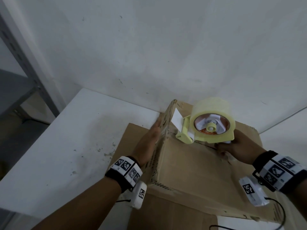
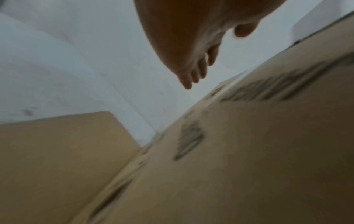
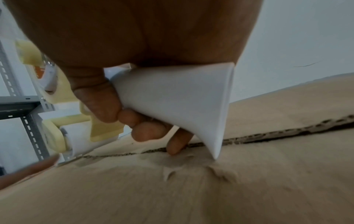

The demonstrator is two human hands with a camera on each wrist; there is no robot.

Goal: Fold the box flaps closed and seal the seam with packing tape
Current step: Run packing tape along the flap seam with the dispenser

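A brown cardboard box (image 1: pixel 187 165) stands with its top flaps folded down, the seam (image 3: pixel 268 135) between them showing as a dark gap. My right hand (image 1: pixel 235 146) grips the white handle (image 3: pixel 172 98) of a pale yellow tape dispenser (image 1: pixel 212 125) with a clear tape roll, its front roller resting on the box top near the left edge. My left hand (image 1: pixel 149 141) lies flat with straight fingers (image 2: pixel 193 74) against the box's printed left side (image 2: pixel 249 151).
The box sits on a flat cardboard sheet (image 1: pixel 132 135) on a white table (image 1: pixel 58 146) against a white wall. A grey metal shelving rack (image 1: pixel 21 80) stands at the far left. Cables trail at the lower right.
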